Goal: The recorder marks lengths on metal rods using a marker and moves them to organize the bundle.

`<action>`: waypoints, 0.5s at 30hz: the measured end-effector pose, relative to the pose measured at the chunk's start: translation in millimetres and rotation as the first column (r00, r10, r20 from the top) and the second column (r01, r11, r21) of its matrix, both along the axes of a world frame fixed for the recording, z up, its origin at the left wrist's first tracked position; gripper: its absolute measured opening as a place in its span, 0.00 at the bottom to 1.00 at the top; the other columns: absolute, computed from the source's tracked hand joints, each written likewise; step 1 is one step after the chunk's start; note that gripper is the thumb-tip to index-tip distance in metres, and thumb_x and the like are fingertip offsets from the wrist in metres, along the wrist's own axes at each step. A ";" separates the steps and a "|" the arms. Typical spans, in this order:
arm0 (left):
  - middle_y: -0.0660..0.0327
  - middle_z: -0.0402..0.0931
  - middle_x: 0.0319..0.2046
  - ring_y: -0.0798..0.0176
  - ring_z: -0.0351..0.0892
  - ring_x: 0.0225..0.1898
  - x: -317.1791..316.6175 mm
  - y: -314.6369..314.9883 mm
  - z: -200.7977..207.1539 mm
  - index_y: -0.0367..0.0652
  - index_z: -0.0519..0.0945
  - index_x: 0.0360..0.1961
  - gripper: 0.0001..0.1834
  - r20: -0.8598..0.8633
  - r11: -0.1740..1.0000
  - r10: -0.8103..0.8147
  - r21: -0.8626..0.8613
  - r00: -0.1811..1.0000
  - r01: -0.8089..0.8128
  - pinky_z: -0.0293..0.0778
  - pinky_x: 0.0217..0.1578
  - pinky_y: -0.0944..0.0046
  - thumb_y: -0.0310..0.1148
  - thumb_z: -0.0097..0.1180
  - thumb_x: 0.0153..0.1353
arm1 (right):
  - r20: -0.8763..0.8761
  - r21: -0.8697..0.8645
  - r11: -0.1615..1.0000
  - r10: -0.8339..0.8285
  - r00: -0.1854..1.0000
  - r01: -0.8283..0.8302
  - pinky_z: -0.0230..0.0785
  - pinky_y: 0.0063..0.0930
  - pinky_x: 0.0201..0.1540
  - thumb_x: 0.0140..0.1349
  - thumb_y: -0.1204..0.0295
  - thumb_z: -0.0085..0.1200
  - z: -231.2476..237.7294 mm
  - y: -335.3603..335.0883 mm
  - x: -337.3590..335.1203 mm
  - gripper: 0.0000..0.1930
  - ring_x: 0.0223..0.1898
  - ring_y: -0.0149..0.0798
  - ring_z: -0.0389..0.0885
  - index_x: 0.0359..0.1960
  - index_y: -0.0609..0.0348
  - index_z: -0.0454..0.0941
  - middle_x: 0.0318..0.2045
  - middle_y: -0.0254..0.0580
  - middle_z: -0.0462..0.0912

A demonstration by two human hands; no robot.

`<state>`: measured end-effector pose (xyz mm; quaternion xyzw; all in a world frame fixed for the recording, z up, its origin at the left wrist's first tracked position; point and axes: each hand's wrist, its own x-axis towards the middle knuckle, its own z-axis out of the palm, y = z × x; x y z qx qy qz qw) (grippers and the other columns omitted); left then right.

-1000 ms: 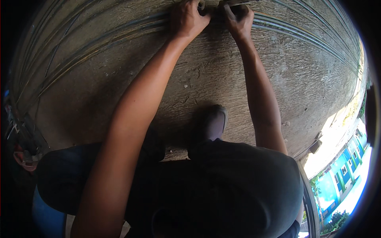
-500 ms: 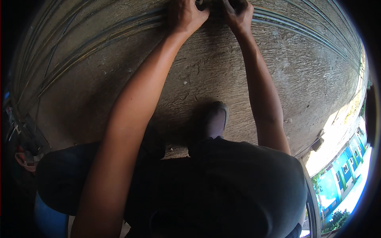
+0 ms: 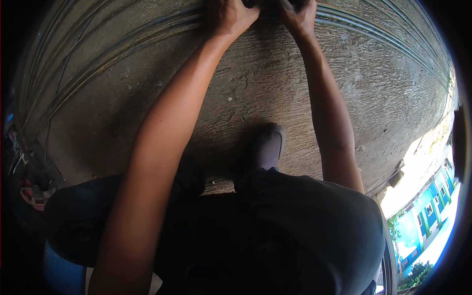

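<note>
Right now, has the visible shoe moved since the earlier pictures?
No: the shoe keeps about the same place relative to the pale speck on the floor.

Dim, brownish shade covers the rough concrete floor (image 3: 275, 88), while daylight from the right glares off a sunlit strip of ground (image 3: 418, 162), washed nearly white. Dark trousers (image 3: 295, 226) sink into shadow with little detail. Fisheye distortion bows the metal rods (image 3: 339, 17) toward the blackened edges
</note>
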<state>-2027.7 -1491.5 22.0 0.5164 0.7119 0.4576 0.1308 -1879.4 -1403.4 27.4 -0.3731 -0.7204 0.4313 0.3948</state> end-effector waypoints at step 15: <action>0.52 0.69 0.22 0.51 0.68 0.25 2.4 3.6 17.5 0.38 0.70 0.26 0.13 -0.010 0.994 0.018 -0.109 1.000 -0.019 0.69 0.31 0.54 0.24 0.65 0.44 | -0.003 -0.039 0.998 0.058 0.998 -0.058 0.71 0.32 0.28 0.63 0.70 0.61 14.8 3.7 0.7 0.12 0.25 0.30 0.78 0.30 0.70 0.79 0.22 0.42 0.81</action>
